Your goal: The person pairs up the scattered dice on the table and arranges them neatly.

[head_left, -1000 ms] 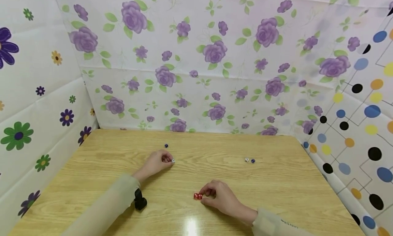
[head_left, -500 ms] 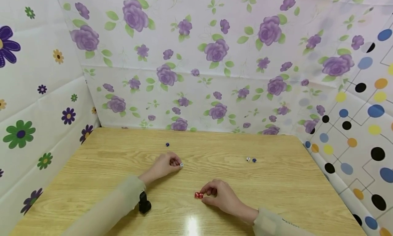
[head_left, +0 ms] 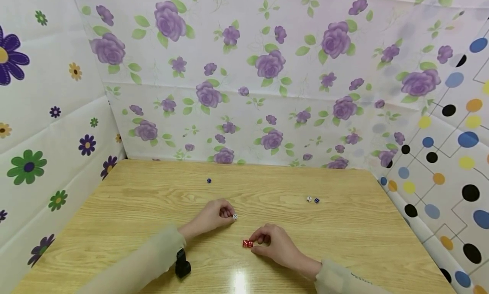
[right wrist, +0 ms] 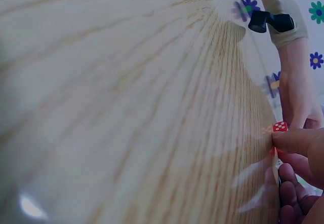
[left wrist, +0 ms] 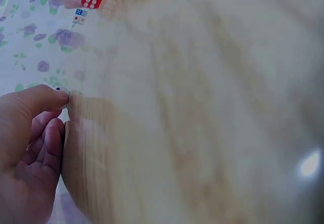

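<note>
Head view: two red dice (head_left: 248,244) form a row running left to right on the counter (head_left: 355,234), the right hand (head_left: 276,247) pinching the right one; the left hand (head_left: 210,219) pinches a white die (head_left: 234,216) — five-pip face toward the camera — beyond and left of them.

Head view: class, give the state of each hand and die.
Left hand, pinching
Left white die, held by it
Right hand, pinching
Right red die, held by it
Left red die, beside it
Far blue die, resting alone
Right white die, resting
Right blue die, resting beside it
</note>
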Demonstrator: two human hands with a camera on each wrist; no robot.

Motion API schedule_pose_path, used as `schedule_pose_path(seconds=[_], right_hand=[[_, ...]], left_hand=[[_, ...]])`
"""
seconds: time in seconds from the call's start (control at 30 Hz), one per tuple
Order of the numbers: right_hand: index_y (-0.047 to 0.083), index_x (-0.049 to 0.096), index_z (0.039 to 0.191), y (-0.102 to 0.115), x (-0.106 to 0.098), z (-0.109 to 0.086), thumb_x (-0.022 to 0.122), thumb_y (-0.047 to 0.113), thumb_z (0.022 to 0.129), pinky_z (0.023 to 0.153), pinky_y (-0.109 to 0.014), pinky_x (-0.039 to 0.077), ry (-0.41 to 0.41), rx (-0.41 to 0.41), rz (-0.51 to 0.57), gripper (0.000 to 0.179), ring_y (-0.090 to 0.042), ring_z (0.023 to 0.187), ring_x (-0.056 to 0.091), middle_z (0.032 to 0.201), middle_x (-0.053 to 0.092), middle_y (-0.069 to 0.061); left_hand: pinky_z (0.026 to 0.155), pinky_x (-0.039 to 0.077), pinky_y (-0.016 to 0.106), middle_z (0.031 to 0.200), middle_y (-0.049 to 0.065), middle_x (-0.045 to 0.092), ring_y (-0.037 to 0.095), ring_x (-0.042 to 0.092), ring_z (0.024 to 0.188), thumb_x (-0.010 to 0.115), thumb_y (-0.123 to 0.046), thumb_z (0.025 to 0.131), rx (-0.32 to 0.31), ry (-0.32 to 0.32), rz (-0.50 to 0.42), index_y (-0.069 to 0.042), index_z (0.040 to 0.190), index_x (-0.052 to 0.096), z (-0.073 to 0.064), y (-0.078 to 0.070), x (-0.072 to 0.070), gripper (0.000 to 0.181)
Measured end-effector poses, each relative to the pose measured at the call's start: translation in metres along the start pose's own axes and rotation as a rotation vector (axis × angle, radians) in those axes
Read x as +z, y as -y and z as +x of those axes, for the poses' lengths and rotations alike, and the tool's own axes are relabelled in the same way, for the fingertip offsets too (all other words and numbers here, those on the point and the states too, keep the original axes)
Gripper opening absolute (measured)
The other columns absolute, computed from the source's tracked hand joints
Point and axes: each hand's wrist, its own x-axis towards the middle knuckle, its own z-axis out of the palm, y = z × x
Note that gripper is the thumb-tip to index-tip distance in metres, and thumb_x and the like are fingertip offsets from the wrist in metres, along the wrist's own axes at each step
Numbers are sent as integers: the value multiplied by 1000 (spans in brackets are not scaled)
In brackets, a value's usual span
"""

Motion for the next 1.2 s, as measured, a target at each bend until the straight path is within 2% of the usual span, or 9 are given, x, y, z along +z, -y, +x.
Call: schedule_pose_path(seconds=[0.23,0.47,0.77,1.2], right_hand=[[25,75,92,0,0,1,81,24,82,67,-18,42,-5,10,1,12,-5,75,52,84,64,6],[25,75,92,0,1,2,81,24,82,67,-18,42,-12,-5,6,12,-5,76,53,84,64,7],[25,75,92,-1,1,0,81,26,82,67,-18,41,-6,6,26,12,-5,76,52,85,64,6],[24,75,93,-1,2,0,81,24,82,67,-18,42,-12,-4,12,13,-4,76,53,85,65,6]], left_hand=[[65,50,18,86,1,63,2,55,72,77,-11,85,9,18,12,-10,90,69,-3,-4,7,8],[64,50,18,84,2,63,2,55,71,76,-7,84,33,12,-6,-8,88,69,-7,-10,9,8],[65,49,17,85,-1,62,0,53,71,76,-8,84,43,23,32,-9,89,69,-10,-14,15,8],[64,47,17,83,-2,61,0,52,70,78,-11,84,35,-7,22,-12,88,72,-15,-16,24,8]])
